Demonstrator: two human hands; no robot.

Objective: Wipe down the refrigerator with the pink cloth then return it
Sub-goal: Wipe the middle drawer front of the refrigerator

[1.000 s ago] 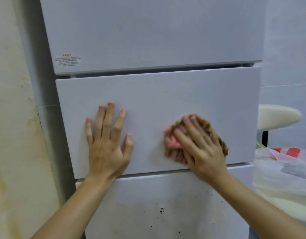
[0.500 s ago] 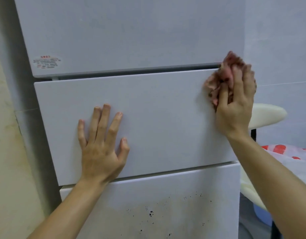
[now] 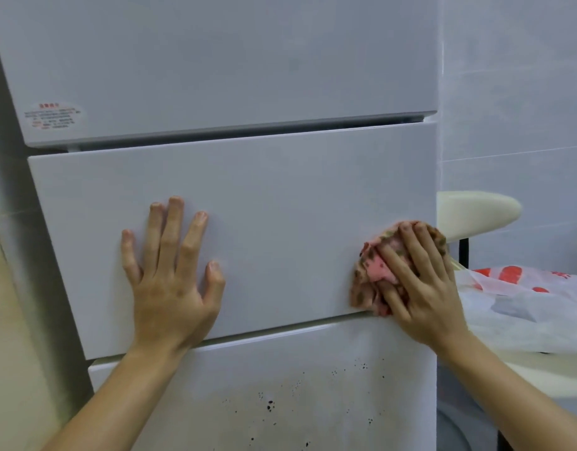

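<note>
— Looking down from the head view, where are your hands?

— My left hand point(image 3: 169, 281) lies flat on the middle drawer front point(image 3: 264, 196) of the refrigerator point(image 3: 248, 66), its fingers point(image 3: 174, 222) straight, spread wide, holding nothing. My right hand point(image 3: 423, 288) holds the pink cloth point(image 3: 376, 271) bunched against that same panel, at its lower right corner, fingers curved over the wad.

— What else is there?

— A sticker point(image 3: 52, 117) on the upper door, dark specks point(image 3: 270, 406) on the lower panel, and to the right a cream seat point(image 3: 476, 211) above a plastic bag point(image 3: 524, 291).
</note>
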